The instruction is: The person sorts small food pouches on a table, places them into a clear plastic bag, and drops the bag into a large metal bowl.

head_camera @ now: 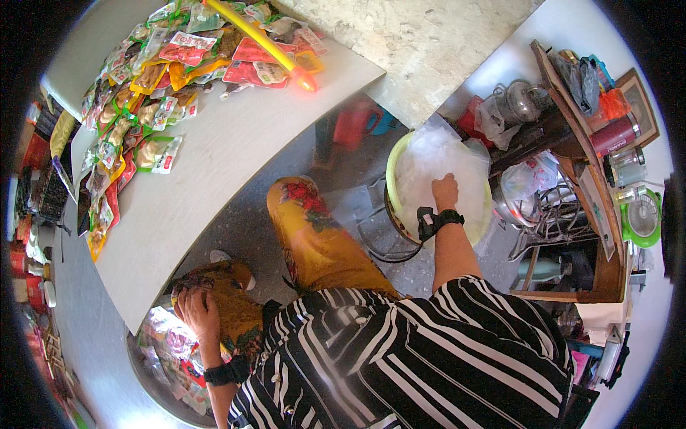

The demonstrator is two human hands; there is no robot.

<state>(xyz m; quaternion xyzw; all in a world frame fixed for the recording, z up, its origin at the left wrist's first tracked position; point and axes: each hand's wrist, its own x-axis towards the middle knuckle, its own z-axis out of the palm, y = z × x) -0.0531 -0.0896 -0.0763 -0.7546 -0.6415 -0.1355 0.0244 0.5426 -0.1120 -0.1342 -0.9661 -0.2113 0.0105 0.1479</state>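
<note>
My right hand (pixel 445 190) is curled over a translucent plastic bag (pixel 445 155) that lines a round container with a pale yellow-green rim (pixel 394 179). Whether its fingers pinch the plastic cannot be made out. My left hand (pixel 198 310) lies on my left knee, holding nothing, with its fingers a little apart. Below that hand, a wide round basin (pixel 147 394) holds several shiny packets (pixel 177 343). On the pale tabletop (pixel 225 155) ahead and to the left lies a heap of small sealed food packets (pixel 155 107), with a yellow stick with an orange tip (pixel 262 43) across them.
A rough whitish slab (pixel 429 48) juts in beyond the table corner. At right, a wooden shelf unit (pixel 579 150) carries a dark red flask (pixel 615 134), glass jars (pixel 626 166) and a green fan (pixel 642 219). A red container (pixel 353 126) stands on the floor beneath the table.
</note>
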